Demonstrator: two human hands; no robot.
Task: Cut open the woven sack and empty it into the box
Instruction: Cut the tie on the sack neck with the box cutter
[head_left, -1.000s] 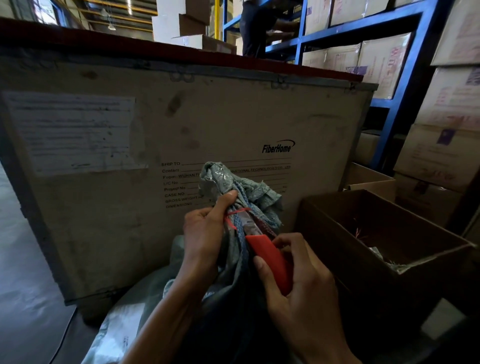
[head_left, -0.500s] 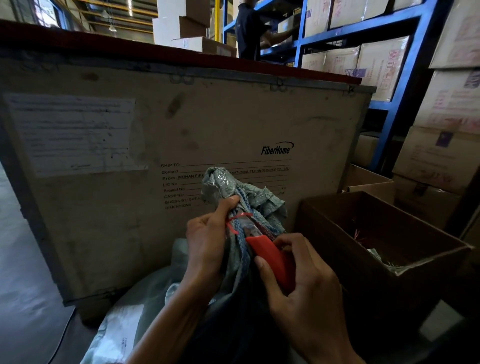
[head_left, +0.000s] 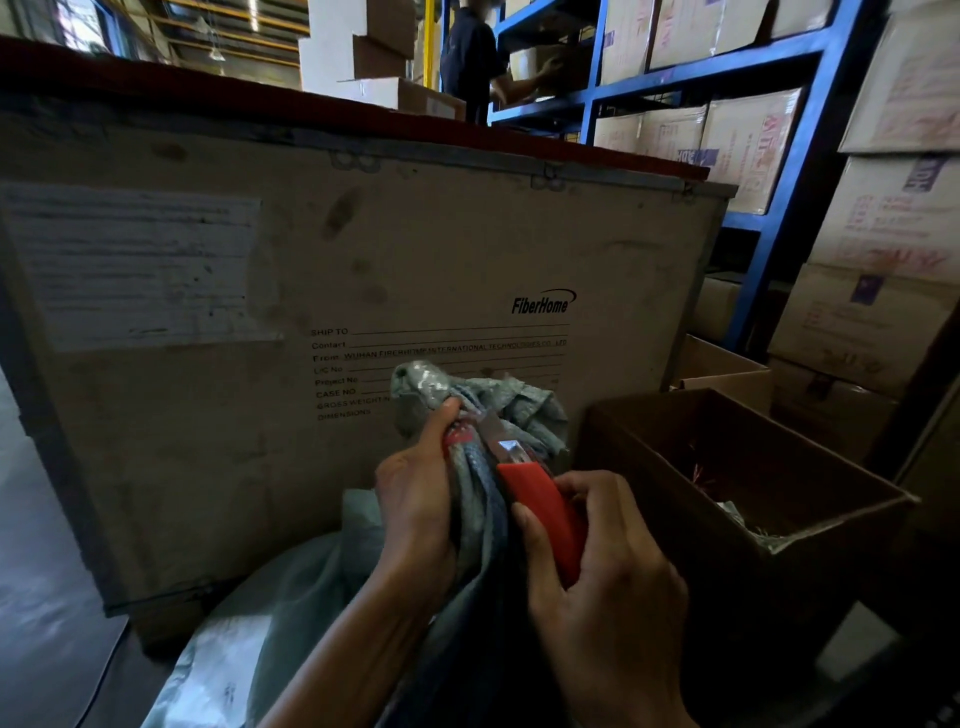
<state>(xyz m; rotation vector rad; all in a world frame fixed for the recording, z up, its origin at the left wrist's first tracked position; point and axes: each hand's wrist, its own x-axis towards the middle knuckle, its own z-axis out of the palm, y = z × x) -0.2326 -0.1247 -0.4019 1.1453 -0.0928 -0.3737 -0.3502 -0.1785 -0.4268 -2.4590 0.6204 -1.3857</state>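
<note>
A grey-green woven sack (head_left: 291, 597) stands in front of me, its bunched neck (head_left: 457, 389) tied with a red string (head_left: 457, 435). My left hand (head_left: 415, 504) grips the neck just below the tie. My right hand (head_left: 597, 577) holds a red utility knife (head_left: 540, 504), whose metal blade tip touches the neck beside the red string. An open brown cardboard box (head_left: 649, 467) sits to the right of the sack, with some scraps inside.
A large plywood crate (head_left: 260, 312) marked FiberHome rises right behind the sack. Blue shelving (head_left: 779, 218) stacked with cartons fills the right side. A person (head_left: 472, 57) in dark clothes works at the shelves behind the crate. Bare floor (head_left: 31, 571) lies left.
The knife blade has pushed up along the neck to the red string, which now looks pressed flat under my left thumb. Both hands shifted slightly upward.
</note>
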